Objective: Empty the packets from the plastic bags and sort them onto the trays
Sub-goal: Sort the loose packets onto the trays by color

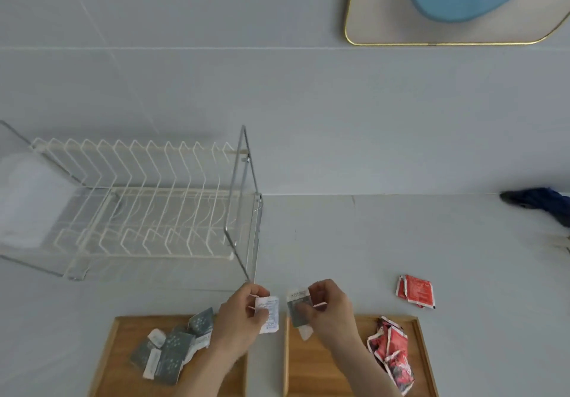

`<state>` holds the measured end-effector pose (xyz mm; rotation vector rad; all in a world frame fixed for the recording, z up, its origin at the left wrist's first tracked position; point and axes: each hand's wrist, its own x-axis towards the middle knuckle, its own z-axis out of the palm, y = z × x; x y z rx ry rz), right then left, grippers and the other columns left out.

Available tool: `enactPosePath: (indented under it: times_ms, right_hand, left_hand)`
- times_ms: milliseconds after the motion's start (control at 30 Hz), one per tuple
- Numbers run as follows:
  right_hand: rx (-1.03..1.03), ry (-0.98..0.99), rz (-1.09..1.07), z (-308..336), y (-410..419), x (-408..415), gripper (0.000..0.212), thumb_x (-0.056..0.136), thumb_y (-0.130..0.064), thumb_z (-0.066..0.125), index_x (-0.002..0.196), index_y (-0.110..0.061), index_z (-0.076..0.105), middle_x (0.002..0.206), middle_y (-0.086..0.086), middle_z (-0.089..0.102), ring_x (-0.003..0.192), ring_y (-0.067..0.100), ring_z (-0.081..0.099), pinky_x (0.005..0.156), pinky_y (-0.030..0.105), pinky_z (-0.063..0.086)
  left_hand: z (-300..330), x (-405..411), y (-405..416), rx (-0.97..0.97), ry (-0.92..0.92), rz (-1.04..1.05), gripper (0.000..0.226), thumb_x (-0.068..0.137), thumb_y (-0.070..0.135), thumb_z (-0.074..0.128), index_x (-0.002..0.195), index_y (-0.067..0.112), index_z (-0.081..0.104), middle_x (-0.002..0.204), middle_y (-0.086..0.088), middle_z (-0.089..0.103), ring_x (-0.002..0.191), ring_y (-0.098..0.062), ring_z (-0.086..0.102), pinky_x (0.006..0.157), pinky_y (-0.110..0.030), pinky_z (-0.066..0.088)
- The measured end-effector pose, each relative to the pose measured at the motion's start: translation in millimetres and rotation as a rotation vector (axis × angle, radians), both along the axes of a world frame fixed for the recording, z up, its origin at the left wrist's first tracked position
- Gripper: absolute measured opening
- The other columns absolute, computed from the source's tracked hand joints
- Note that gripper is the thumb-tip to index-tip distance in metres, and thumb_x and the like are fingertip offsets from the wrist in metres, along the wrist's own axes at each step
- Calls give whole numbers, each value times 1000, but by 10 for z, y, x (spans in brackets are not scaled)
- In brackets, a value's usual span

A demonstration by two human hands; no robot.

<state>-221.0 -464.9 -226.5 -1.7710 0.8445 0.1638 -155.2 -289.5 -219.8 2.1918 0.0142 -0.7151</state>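
Two wooden trays lie at the near edge. The left tray (123,375) holds several grey and white packets (166,353). On the right tray (327,375) lies a heap of red packets (391,353). My left hand (240,319) pinches a white printed packet (270,313) above the gap between the trays. My right hand (327,310) grips a grey packet (297,307) over the right tray's left edge. A few more red packets (416,291) lie on the counter beyond the right tray. No plastic bag is clearly visible.
A white wire dish rack (138,205) on a clear drip tray stands at the left, just behind the left tray. A dark blue cloth (539,205) lies at the far right by the wall. A gold-rimmed mirror (370,26) hangs above.
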Motion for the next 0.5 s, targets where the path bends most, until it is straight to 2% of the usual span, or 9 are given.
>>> enactPosePath:
  times_ms: [100,233,300,367,433,500]
  right_hand:
    - [41,58,4,-24,517,-26,29,74,-18,84,90,-26,61,85,-1,74,78,18,71,66,35,60]
    - [74,90,28,-18,1150,-38,27,75,-14,83,90,-22,62,83,0,74,75,14,72,57,25,55]
    - [106,88,20,-27,1400,-10,23,76,-12,82,89,-21,65,82,3,74,74,17,73,55,26,56]
    - [122,73,15,-32,1608,50,20,74,-10,83,86,-19,69,81,7,74,76,23,74,58,32,60]
    - [97,53,28,-42,1779,103,19,74,-12,84,85,-21,71,83,5,75,76,21,73,64,33,62]
    - [-62,35,106,-48,1898,102,19,77,-19,81,90,-28,70,92,-6,75,83,13,71,72,28,58]
  left_hand:
    - [-35,-101,498,-17,32,58,26,86,4,67,93,28,62,94,3,76,80,-9,72,60,-20,56]
    - [-60,-134,1154,24,9,149,26,87,6,69,94,30,63,95,10,76,78,-1,71,56,-15,54]
    - [-42,-119,1412,39,-29,198,29,87,4,67,91,33,64,90,14,76,76,2,70,63,-22,58]
    - [23,-103,1594,52,-87,230,26,89,7,63,90,33,64,89,16,75,81,-1,70,70,-28,58]
    - [109,-106,1712,92,-176,218,20,91,14,63,91,34,63,90,21,72,85,0,67,67,-20,49]
    - [131,-133,1815,167,-264,125,15,91,23,65,94,38,63,91,27,67,86,6,61,67,-15,45]
